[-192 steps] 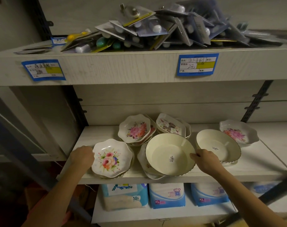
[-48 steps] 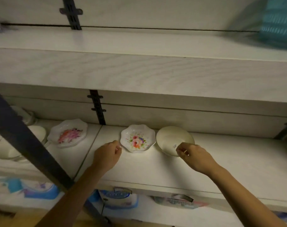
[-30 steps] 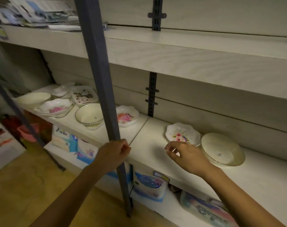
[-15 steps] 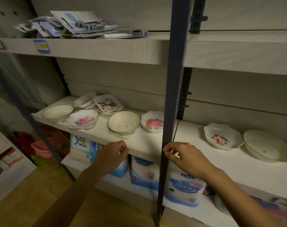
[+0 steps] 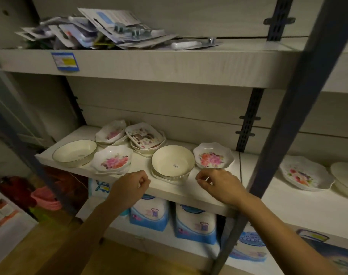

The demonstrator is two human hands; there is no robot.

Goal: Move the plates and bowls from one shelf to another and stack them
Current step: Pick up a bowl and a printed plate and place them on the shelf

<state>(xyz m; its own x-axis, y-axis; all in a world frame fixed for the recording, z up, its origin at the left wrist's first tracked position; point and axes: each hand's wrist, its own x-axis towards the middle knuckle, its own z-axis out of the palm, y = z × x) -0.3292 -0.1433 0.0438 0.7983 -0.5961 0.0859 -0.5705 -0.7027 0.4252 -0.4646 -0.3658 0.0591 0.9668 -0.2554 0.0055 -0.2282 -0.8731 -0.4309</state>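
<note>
The cream bowl (image 5: 173,160) rests on a few dishes just beyond the gap between the hands. A pink-flowered plate (image 5: 213,157) lies directly ahead of the right hand (image 5: 218,185), and a second flowered plate (image 5: 112,160) ahead of the left hand (image 5: 129,187). Both hands are held apart over the shelf edge (image 5: 189,193), fingers loosely curled, nothing gripped.

The step in hand is judged to be a reach for the next pieces. Each piece is best taken at its rim, thumb above and fingers below. The bowl should be lifted straight up so that the dishes beneath are not dragged.

Right of the right hand, the dark upright post (image 5: 288,116) must be cleared. Beyond it a multicoloured floral plate (image 5: 306,173) and a pale dish (image 5: 345,175) are already set down, so like should be stacked on like.
</note>
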